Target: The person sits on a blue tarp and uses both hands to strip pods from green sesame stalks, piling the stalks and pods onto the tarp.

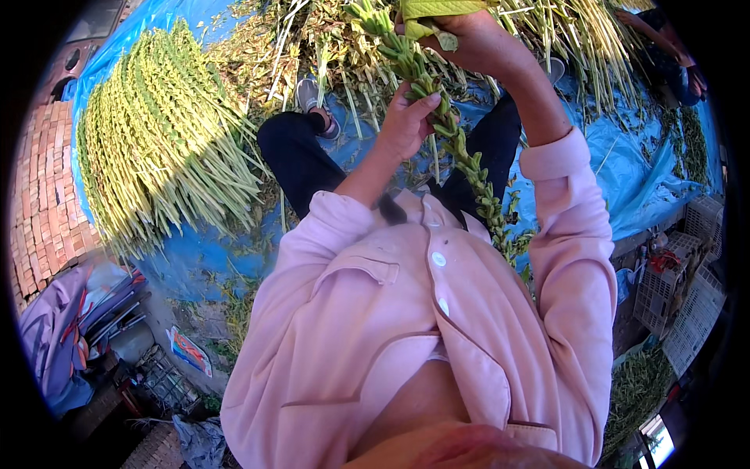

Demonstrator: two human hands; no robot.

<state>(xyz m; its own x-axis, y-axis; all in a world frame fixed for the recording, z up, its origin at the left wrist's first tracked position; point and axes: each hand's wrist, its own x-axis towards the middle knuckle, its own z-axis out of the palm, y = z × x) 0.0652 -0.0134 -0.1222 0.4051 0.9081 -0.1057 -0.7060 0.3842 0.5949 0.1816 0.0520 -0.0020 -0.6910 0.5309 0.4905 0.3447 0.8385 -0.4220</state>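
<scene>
A green sesame stalk [469, 161] thick with seed pods slants from the top of the view down past the right side of my pink shirt. My left hand [407, 120] grips it partway up, thumb across the pods. My right hand [477, 44] is above and to the right, bent around yellow-green leaves [439, 9] beside the upper stalk; its fingertips are partly hidden. To the left lies a big sheaf of cut sesame stalks [158, 140], pods towards the top and bare stems towards me.
Blue plastic sheeting [621, 176] covers the ground, with dry leaves [252, 76] and more stalks [592, 53] ahead. Another person [668, 53] sits at the upper right. Plastic crates [662, 287] stand at right; bricks [47, 193] and purple cloth [50, 322] lie at left.
</scene>
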